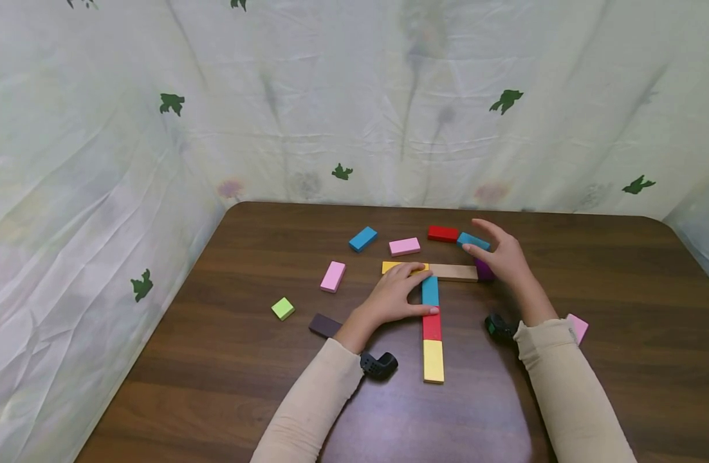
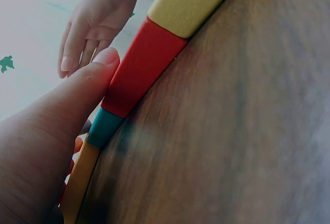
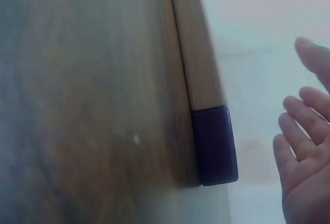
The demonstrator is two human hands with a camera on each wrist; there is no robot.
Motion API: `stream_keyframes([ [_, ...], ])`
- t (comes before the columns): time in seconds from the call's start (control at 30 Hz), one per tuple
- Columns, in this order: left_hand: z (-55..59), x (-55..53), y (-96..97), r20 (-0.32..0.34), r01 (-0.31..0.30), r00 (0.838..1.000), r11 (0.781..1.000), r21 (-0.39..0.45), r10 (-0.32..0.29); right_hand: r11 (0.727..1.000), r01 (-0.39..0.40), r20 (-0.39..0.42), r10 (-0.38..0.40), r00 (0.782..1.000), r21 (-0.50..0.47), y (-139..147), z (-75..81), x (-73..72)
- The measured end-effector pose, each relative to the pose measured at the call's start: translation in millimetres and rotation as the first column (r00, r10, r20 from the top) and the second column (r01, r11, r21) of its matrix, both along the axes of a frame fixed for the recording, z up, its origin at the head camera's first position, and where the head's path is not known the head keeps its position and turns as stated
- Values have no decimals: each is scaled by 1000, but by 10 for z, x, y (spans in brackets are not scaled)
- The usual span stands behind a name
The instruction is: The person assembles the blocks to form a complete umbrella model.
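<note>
Wooden blocks form a T on the table. Its stem runs from a blue block [image 1: 430, 292] through a red block [image 1: 432, 328] to a pale yellow block [image 1: 433, 361]. A yellow block [image 1: 388, 266] and a plain wood block [image 1: 454, 273] make the bar, with a purple block [image 1: 484, 271] at its right end. My left hand [image 1: 392, 297] spans the stem's top, thumb against the red block and fingers over the yellow one. Holding nothing, my right hand [image 1: 507, 260] hovers with thumb and fingers apart near another blue block [image 1: 471, 240], which its thumb partly overlaps in the head view.
Behind the bar lie a red block [image 1: 443, 234], a pink block [image 1: 405, 247] and a blue block [image 1: 363, 238]. Leftward are another pink block [image 1: 333, 276], a green block [image 1: 283, 308] and a dark block [image 1: 324, 325]. One pink block [image 1: 578, 327] is beside the right sleeve.
</note>
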State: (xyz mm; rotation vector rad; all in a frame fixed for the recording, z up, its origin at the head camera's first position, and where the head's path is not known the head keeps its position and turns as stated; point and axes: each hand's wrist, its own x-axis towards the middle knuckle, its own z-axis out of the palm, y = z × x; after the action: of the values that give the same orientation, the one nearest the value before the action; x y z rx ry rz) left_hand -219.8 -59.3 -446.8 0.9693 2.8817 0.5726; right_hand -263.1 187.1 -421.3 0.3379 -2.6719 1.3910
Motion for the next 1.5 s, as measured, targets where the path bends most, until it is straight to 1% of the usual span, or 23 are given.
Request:
stream_keyframes([
  [0.2, 8, -5, 2, 3, -1, 1000, 1000, -5, 1, 999, -10, 9, 9, 1000, 45, 45, -59, 48],
  [0.47, 14, -3, 1, 11, -3, 1000, 1000, -12, 3, 996, -41, 51, 37, 998, 81, 96, -131, 85],
  [0.63, 17, 0, 8, 2, 3, 1000, 1000, -6, -3, 995, -65, 26, 64, 998, 81, 140, -180, 82],
  [0.73, 15, 1, 7, -3, 5, 1000, 1000, -6, -5, 993, -73, 30, 71, 997, 89, 150, -191, 82],
  [0.97, 18, 9, 0, 1, 1, 1000, 1000, -9, -1, 989, -68, 88, 56, 995, 134, 148, -191, 85],
  [1.23, 15, 5, 7, 2, -9, 1000, 1000, -12, 9, 986, -70, 89, 57, 994, 152, 142, -198, 91],
  [1.37, 14, -1, 9, -9, -14, 1000, 1000, 27, 14, 986, -70, 84, 58, 995, 154, 145, -206, 87],
  [1.5, 9, -17, 13, -54, -16, 998, 996, 90, 20, 985, -70, 81, 58, 995, 158, 149, -215, 79],
])
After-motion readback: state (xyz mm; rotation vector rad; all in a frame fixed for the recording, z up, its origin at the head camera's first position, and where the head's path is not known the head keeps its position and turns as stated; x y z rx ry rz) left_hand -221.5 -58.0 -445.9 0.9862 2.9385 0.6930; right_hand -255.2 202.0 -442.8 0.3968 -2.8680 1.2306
